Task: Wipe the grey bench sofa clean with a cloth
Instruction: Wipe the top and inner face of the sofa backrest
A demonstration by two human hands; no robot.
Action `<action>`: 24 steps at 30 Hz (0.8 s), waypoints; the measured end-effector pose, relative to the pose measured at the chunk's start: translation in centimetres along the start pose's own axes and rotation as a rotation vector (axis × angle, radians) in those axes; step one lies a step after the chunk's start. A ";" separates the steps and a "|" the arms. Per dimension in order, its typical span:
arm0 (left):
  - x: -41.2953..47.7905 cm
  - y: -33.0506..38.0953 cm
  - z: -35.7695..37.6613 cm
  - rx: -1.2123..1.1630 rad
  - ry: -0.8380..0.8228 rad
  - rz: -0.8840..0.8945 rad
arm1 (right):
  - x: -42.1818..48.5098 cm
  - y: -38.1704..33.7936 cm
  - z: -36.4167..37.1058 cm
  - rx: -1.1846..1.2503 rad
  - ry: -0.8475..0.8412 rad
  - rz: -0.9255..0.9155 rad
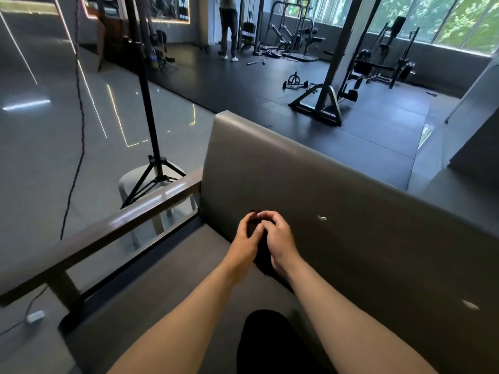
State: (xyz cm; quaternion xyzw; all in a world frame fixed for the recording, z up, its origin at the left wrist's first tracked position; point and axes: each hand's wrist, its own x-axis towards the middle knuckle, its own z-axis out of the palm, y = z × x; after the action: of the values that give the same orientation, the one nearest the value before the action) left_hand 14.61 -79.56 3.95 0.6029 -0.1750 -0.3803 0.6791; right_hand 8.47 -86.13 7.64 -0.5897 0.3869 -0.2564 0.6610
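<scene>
The grey bench sofa (337,201) fills the lower middle of the head view, its backrest running from upper left to lower right and its seat (167,279) below. Both hands meet over the seat, close to the backrest. My left hand (247,236) and my right hand (278,236) grip a small dark cloth (253,225) bunched between them; part of it hangs dark below the palms. Most of the cloth is hidden by my fingers.
A wooden armrest rail (108,228) bounds the sofa's left end. Beyond it a black tripod stand (151,147) sits on a white stool (129,182). Two pale marks (322,218) show on the backrest. Gym machines (324,101) and a standing person (229,28) are far behind.
</scene>
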 end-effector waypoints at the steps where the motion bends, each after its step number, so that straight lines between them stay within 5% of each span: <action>1: -0.1 -0.6 -0.3 -0.042 0.032 -0.020 | 0.0 0.6 0.3 -0.022 -0.027 0.007; 5: 0.9 -2.3 -1.7 0.139 0.205 -0.003 | 1.4 1.8 0.1 -0.402 -0.125 -0.136; 10: 4.8 -1.2 -3.1 0.289 0.427 0.214 | 5.0 1.9 -1.0 -0.610 -0.008 -0.261; 15: 9.9 2.3 -1.2 0.367 0.290 0.504 | 8.9 2.6 1.1 -0.567 -0.029 -0.258; 19: 14.5 1.0 0.6 0.523 0.105 0.524 | 11.6 4.3 1.5 -0.529 0.120 -0.237; 24: 16.9 -2.8 -0.5 0.530 0.158 0.618 | 12.5 6.6 0.2 -0.739 0.006 -0.401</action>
State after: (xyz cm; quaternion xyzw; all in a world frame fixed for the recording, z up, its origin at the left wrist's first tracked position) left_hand 25.10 -91.46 -2.57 0.7034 -0.3869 -0.0527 0.5940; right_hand 15.00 -94.77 -1.44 -0.8500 0.3322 -0.2258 0.3408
